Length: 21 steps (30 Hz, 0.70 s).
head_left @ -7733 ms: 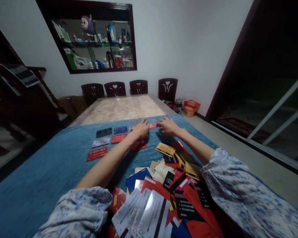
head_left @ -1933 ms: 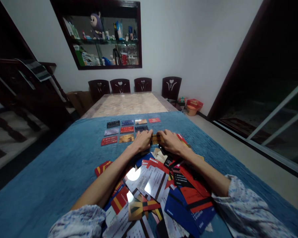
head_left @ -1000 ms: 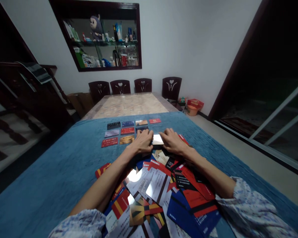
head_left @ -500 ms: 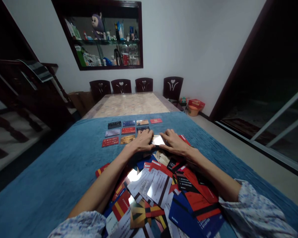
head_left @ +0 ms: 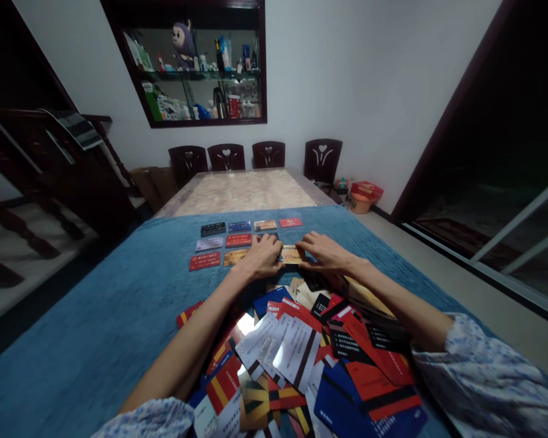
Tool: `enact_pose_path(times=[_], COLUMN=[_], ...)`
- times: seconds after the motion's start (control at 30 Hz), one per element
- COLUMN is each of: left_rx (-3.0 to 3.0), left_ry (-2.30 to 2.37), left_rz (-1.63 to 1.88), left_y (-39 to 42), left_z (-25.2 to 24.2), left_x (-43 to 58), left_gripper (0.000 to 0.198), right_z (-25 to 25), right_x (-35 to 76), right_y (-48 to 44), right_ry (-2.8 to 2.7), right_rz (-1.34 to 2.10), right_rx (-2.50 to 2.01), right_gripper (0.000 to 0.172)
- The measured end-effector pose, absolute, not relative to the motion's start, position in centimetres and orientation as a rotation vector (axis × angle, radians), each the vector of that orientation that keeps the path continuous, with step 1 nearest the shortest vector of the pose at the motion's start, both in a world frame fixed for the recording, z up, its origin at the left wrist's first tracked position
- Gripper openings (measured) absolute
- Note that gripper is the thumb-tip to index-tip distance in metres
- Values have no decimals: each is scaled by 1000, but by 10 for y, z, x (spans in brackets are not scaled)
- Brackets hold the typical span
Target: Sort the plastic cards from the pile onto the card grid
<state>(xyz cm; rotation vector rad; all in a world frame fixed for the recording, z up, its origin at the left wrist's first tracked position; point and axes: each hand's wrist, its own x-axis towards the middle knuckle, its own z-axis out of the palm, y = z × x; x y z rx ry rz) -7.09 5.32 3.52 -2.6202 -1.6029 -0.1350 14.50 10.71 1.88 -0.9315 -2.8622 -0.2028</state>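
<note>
A gold card (head_left: pixel 291 253) lies flat on the blue cloth (head_left: pixel 95 316), held between my two hands. My left hand (head_left: pixel 261 257) pinches its left end, fingers curled. My right hand (head_left: pixel 325 252) grips its right end. Just beyond lie neat rows of cards (head_left: pixel 237 241) in black, blue, red, grey and gold. A loose heap of cards (head_left: pixel 301 359) in red, blue, white and black spreads under my forearms toward me.
Past the cloth the marble tabletop (head_left: pixel 242 191) runs to a row of dark chairs (head_left: pixel 265 155) at the wall. A glass wall cabinet (head_left: pixel 196 61) hangs above. A red container (head_left: pixel 364 194) sits on the floor at right; a staircase (head_left: pixel 36 201) stands at left.
Both hands have carried the card a little farther from the heap, toward the rows. It showed a bright white glare half a second ago and shows its gold face now.
</note>
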Motion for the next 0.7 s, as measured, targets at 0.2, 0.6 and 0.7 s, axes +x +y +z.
enact_pose_path(times=[0.2,0.6,0.7], left_rx=[-2533,-2401,-2393], left_ry=[-1728,-1809,-1837], left_rz=[-161,-11,-10], left_y=[62,117,130], left_z=[38,51,50], left_x=[-77,-97,-102], left_gripper=[27,34,30], right_z=[36,49,50], right_x=[133,98,88], right_y=[131,178,191], right_ry=[-2918,-2909,-2933], right_rz=[-267,-306,-286], right_rx=[-853,-968,-999], right_gripper=[31,29,28])
